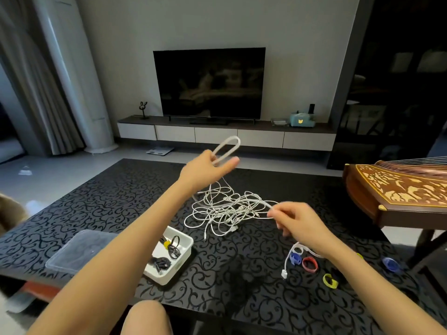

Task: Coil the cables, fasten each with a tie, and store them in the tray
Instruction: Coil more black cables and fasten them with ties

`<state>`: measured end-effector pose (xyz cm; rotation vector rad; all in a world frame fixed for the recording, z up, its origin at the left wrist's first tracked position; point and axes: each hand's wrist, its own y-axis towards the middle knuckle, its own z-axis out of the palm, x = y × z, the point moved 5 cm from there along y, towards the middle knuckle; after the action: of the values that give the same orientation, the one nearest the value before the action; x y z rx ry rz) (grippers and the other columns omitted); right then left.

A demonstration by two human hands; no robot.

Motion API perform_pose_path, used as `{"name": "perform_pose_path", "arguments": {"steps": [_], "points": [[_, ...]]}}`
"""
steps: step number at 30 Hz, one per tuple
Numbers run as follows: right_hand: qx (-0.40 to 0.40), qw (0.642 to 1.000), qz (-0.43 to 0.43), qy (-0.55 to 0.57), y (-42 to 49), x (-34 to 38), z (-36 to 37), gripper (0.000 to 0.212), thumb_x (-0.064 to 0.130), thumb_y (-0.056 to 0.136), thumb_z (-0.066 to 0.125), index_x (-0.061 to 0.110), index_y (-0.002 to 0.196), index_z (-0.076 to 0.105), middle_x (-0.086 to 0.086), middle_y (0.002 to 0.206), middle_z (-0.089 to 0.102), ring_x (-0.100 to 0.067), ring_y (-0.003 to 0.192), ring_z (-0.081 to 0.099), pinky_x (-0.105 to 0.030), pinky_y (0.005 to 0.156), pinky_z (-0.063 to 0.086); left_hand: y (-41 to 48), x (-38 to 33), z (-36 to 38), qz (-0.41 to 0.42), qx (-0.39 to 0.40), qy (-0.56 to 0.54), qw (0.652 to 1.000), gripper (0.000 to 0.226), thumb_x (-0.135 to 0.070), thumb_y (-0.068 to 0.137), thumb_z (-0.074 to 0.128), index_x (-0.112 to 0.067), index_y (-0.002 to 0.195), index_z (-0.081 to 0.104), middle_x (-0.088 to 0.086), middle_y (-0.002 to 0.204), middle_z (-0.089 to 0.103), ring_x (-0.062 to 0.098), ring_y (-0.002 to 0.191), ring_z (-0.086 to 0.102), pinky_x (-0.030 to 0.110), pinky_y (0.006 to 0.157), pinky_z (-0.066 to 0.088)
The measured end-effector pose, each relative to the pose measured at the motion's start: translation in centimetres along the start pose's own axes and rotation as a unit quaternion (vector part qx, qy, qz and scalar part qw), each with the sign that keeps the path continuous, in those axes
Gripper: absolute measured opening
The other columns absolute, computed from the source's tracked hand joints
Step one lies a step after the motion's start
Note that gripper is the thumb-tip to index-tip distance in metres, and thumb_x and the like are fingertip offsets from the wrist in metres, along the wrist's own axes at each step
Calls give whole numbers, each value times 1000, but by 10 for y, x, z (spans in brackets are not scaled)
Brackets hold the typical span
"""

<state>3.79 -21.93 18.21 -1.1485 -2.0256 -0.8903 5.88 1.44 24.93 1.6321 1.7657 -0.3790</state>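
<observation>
A dim living room, with a dark television (209,82) on a low wall unit, looks onto a black scroll-patterned table (108,201) where a person sorts cables. At the left lies a clear plastic lid (77,252). Just beside it is the white tray (180,263), already holding a few dark coiled cables (161,262).

Above the middle of the table the left hand (205,170) is raised, fingers curled round a narrow white loop (227,148) that stands up and away from the person, thumb out beside it. From that hand a line drops to the tangle (225,209) of white cable heaped on the table.

To the right and nearer the person, the right hand (297,223) pinches a strand (268,204) coming out of the heap. A plug end (284,274) hangs below that wrist. Whether strand and loop are one cable cannot be told through the knot.

The slack runs crosswise between the hands, so the next turn would likely be fed leftward from the right hand onto the loop. The coloured ties (310,264) lie on the table under the right forearm, closest to that hand and well apart from the tray. A carved wooden zither (396,189) sits at the far right.
</observation>
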Motion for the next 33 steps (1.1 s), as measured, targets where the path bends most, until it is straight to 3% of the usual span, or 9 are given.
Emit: {"name": "perform_pose_path", "arguments": {"steps": [3,7,10,16,21,23,26,29,33], "points": [[-112,991,-62,23,10,37,-23,21,16,88,63,26,71,70,9,71,63,6,61,52,-10,60,39,-30,-5,33,25,167,-81,982,87,-93,59,34,-21,101,57,-8,81,56,7,64,47,26,60,39],[-135,984,-55,102,23,69,-35,23,21,91,60,29,73,71,9,79,63,9,65,52,-8,60,37,-51,-8,57,65,208,-181,959,43,-62,72,61,-26,95,60,-19,63,53,-3,51,43,10,48,36],[-117,977,-22,177,28,75,-27,19,24,93,57,25,85,74,22,77,69,15,71,57,-14,66,40,-54,-17,61,72,213,-275,935,22,-38,86,64,-20,98,62,-17,56,47,0,49,40,14,47,33],[-165,975,-73,127,28,82,-26,17,19,94,57,15,89,72,15,54,58,6,52,51,-8,51,40,-60,-36,69,61,233,-337,910,35,-36,102,34,-16,104,62,-6,68,34,8,61,33,24,60,31],[-158,984,-73,34,32,82,-26,18,18,95,53,10,92,69,0,66,64,-5,61,59,-20,63,47,-63,-40,70,87,229,-300,922,42,-35,102,30,-11,110,63,-7,102,65,6,99,60,19,92,44],[-156,984,-84,17,34,84,-28,18,18,95,53,10,91,68,-1,66,65,-4,61,59,-21,64,46,-64,-42,71,86,263,-343,897,37,-30,102,32,-5,103,60,2,98,67,17,97,65,27,96,48],[-152,983,-100,-3,37,88,-31,19,18,96,53,11,90,69,1,65,65,-2,59,58,-21,64,47,-68,-49,73,69,332,-409,847,25,-22,102,35,-8,93,54,4,73,63,16,66,62,29,71,56],[-146,983,-111,1,39,89,-33,20,17,97,51,14,97,71,0,70,64,-5,65,57,-21,65,47,-66,-52,75,48,319,-453,831,22,-19,102,37,-9,91,54,-5,55,47,6,43,42,18,45,40],[-99,991,-21,93,36,63,-22,30,19,101,40,15,121,62,4,90,66,-5,80,58,-13,69,44,-53,-57,67,-7,242,-602,761,25,-19,103,34,-9,89,53,-9,45,34,1,33,28,13,34,22]]}}
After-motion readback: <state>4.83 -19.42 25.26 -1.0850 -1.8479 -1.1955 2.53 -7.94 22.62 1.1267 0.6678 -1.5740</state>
